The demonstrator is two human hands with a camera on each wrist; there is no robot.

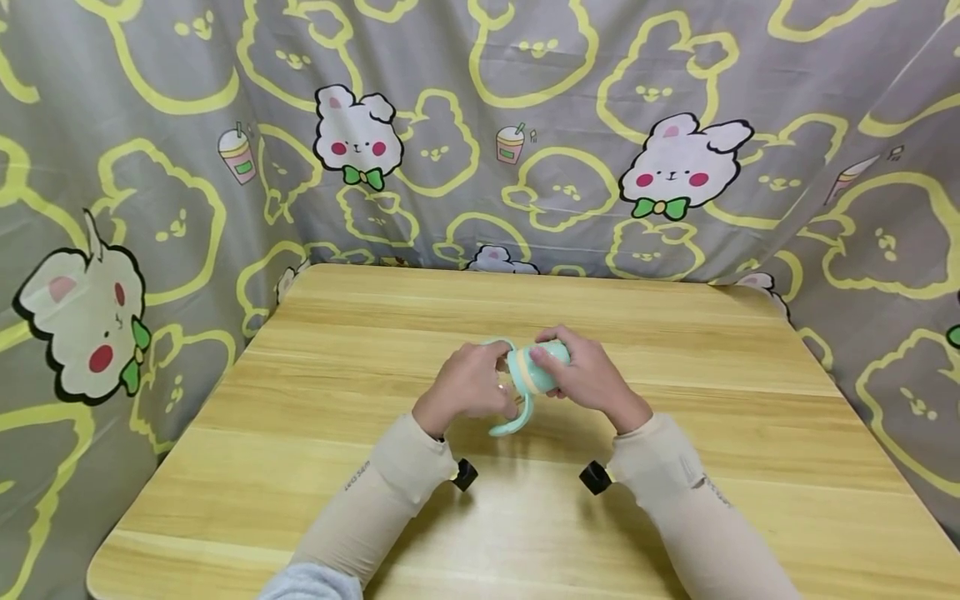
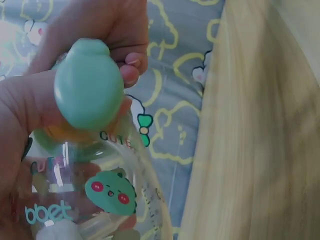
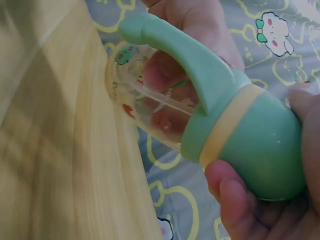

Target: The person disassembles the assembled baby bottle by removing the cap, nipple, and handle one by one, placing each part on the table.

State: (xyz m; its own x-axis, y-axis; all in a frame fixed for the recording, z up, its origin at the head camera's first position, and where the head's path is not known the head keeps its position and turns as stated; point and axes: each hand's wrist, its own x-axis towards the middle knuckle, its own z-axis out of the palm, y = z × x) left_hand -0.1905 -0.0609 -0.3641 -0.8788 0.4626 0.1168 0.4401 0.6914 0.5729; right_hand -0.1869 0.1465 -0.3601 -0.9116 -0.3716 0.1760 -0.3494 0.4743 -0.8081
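Note:
A baby bottle with a clear, printed body, a mint green cap [image 1: 553,367] [image 3: 267,145] and two curved green handles [image 1: 521,419] [image 2: 89,82] is held tilted above the table, its cap toward the right. My left hand [image 1: 474,382] grips the clear body [image 2: 85,185] between the handles. Around the cap curl the fingers and thumb of my right hand [image 1: 592,375]. In the right wrist view, a cream ring [image 3: 231,122] circles the bottle beside the cap, and a straw [image 3: 167,100] shows inside the body.
Below both hands lies the wooden table [image 1: 300,475]. A grey curtain [image 1: 450,58] with yellow outlines and white rabbit faces hangs behind the table and along its sides. Small black devices [image 1: 466,475] stick out from both wrists.

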